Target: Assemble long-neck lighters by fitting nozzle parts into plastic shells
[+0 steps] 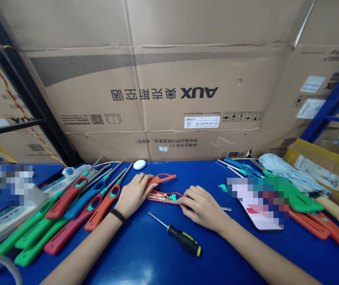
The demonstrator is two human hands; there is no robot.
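Note:
My left hand [130,198] pinches an orange lighter shell half [165,178] with a finger loop, tilted just above the blue table. Below it lies the other orange lighter half [153,195], its inside facing up. A clear tube and small white parts sit in that half, with a teal trigger [172,197] near its right end. The bent fingers of my right hand [200,208] close on this right end; the fingertips are partly hidden. In front of both hands a black and yellow screwdriver [185,240] rests with its tip pointing to the far left.
Several long-nosed lighters [65,198] are heaped at left beside a white power strip [12,213]. A phone [261,217], more lighters [309,223] and a yellow-taped carton [320,166] stand at right. A white oval object [139,164] lies near the cardboard wall [157,71].

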